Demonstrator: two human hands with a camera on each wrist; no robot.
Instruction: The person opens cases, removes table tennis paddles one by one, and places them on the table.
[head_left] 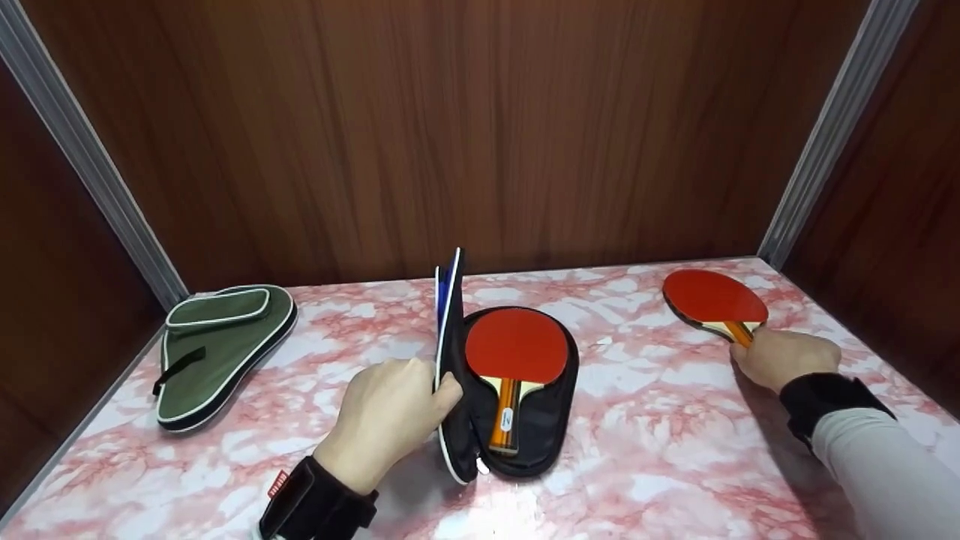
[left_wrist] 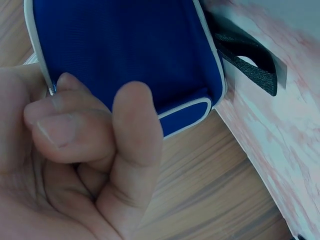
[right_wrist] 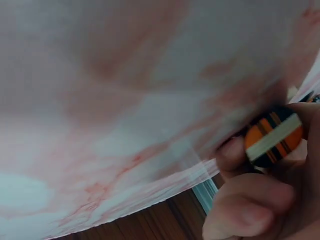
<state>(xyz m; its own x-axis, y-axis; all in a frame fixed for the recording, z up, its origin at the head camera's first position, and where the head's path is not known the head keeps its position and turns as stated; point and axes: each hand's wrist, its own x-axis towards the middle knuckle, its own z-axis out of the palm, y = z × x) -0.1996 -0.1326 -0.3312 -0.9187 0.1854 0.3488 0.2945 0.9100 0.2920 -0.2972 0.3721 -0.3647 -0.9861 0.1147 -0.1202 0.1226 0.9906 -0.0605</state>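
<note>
A table tennis paddle case lies unfolded in the middle of the head view, its blue-backed cover (head_left: 452, 337) standing nearly upright. My left hand (head_left: 391, 416) pinches the cover's white-piped edge. In the left wrist view the blue outer face (left_wrist: 125, 50) shows behind my curled fingers (left_wrist: 75, 132), beside a black strap (left_wrist: 250, 65). One red paddle (head_left: 516, 345) lies face up in the black lower half (head_left: 551, 427). At the right, my right hand (head_left: 791, 360) grips the handle of another red paddle (head_left: 715, 296); the right wrist view shows its striped handle end (right_wrist: 274, 137).
A green paddle case (head_left: 225, 352) with white piping and a black strap lies at the left of the pink marbled table (head_left: 637, 465). Brown wood-grain panels (head_left: 480, 135) with grey metal corner posts (head_left: 840, 135) stand behind and at both sides.
</note>
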